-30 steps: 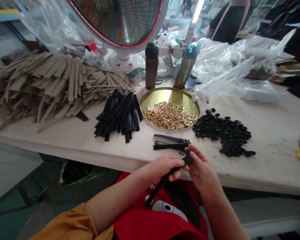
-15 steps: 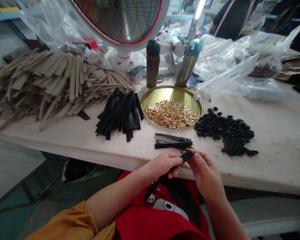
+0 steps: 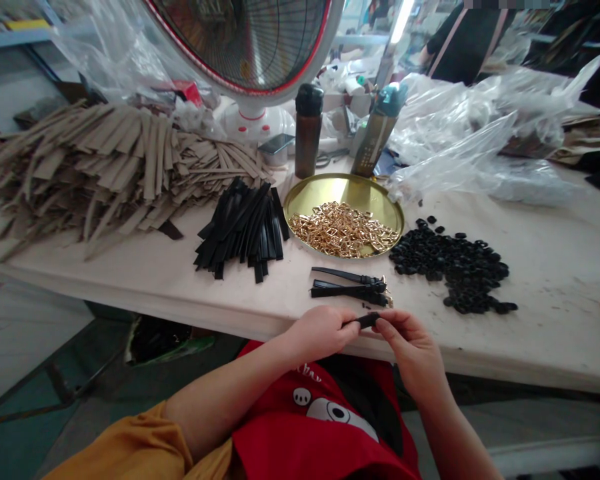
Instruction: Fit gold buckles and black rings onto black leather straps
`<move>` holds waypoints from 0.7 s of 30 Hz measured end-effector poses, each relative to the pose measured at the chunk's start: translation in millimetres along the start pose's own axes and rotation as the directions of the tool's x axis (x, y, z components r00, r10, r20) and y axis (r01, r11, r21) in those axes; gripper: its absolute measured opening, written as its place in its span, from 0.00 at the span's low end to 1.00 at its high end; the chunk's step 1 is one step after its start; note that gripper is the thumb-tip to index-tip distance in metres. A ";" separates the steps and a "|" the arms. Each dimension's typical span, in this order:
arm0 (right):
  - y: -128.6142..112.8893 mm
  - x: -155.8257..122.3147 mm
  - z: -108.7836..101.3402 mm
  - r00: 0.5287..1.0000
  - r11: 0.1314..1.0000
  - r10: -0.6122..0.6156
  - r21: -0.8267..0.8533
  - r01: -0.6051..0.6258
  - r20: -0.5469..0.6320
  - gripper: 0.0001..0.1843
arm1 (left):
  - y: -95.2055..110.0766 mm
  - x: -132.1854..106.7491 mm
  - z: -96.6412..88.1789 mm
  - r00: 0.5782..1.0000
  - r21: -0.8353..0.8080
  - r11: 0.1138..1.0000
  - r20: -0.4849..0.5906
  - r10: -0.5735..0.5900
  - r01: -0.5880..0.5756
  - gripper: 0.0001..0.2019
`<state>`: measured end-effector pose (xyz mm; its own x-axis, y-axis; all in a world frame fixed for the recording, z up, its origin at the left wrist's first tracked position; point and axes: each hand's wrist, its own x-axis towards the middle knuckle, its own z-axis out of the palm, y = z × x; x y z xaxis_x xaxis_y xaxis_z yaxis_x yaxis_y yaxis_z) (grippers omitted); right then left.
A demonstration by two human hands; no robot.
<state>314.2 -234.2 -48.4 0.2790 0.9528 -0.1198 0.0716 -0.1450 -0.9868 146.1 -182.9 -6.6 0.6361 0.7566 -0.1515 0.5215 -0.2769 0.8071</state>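
Observation:
Between my hands is a black strap (image 3: pixel 367 321), held just over the table's front edge. My left hand (image 3: pixel 325 330) pinches it from the left, and my right hand (image 3: pixel 405 337) has its thumb and fingers closed on the right end. Just beyond my fingers lie several black straps with gold buckles (image 3: pixel 350 288). Farther back, a round gold tray (image 3: pixel 375 189) holds a heap of gold buckles (image 3: pixel 343 230). To its right is a pile of small black loops (image 3: pixel 450 260); to its left, a stack of loose black straps (image 3: pixel 245 230).
Grey-brown strips (image 3: pixel 105 160) are heaped at the left. Behind stand a fan (image 3: pixel 250 53), a dark bottle (image 3: pixel 308 133) and a tilted bottle (image 3: pixel 377 130). Clear plastic bags (image 3: pixel 480 133) cover the back right. A person (image 3: pixel 467 43) is in the background.
The strap has turned from slanting down across my apron to nearly level, and less of it shows. My right hand has dropped slightly, and my left fingers have closed over more of the strap.

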 end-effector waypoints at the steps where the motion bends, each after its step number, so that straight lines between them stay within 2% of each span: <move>1: -0.2 -0.6 -0.4 0.999 0.997 -0.052 -0.057 0.053 0.011 0.11 | -0.7 0.6 -0.8 1.000 0.043 0.999 -0.002 0.028 -0.028 0.14; 4: -2.6 0.3 -2.2 0.992 0.985 -0.124 -0.119 0.127 0.037 0.11 | -2.2 2.7 -0.2 0.997 0.150 0.987 -0.024 0.067 -0.062 0.14; 6: -5.5 3.5 -5.0 0.996 0.994 -0.067 -0.088 0.071 0.051 0.12 | -1.3 3.9 1.5 0.996 0.182 0.982 -0.056 0.063 -0.052 0.15; 10: -10.1 9.8 -12.0 0.982 0.991 0.132 -0.021 -0.131 0.132 0.16 | 3.3 4.1 4.2 0.994 0.165 0.983 -0.065 0.089 -0.077 0.16; 14: -9.6 9.3 -12.3 0.964 0.986 0.157 0.023 -0.166 0.213 0.11 | 4.5 2.0 4.5 0.997 0.173 0.983 -0.031 0.068 -0.062 0.15; 16: -7.9 8.9 -11.7 0.958 0.985 0.154 0.038 -0.168 0.242 0.10 | 4.0 0.1 2.5 0.999 0.126 0.991 -0.001 0.054 -0.053 0.14; 18: -5.5 9.6 -11.0 0.959 0.978 0.175 0.070 -0.194 0.222 0.11 | 4.2 -2.2 -1.6 0.997 0.012 0.999 0.069 0.030 -0.031 0.13; 21: -2.8 9.8 -5.3 0.957 0.956 0.220 0.151 -0.250 0.189 0.12 | 6.9 -3.9 -8.9 0.989 -0.170 0.985 0.149 -0.007 0.033 0.21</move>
<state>321.8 -225.8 -46.3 0.1018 0.9303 -0.3524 -0.1456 -0.3365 -0.9303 142.1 -182.5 4.7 0.7101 0.6616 -0.2409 0.4377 -0.1467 0.8871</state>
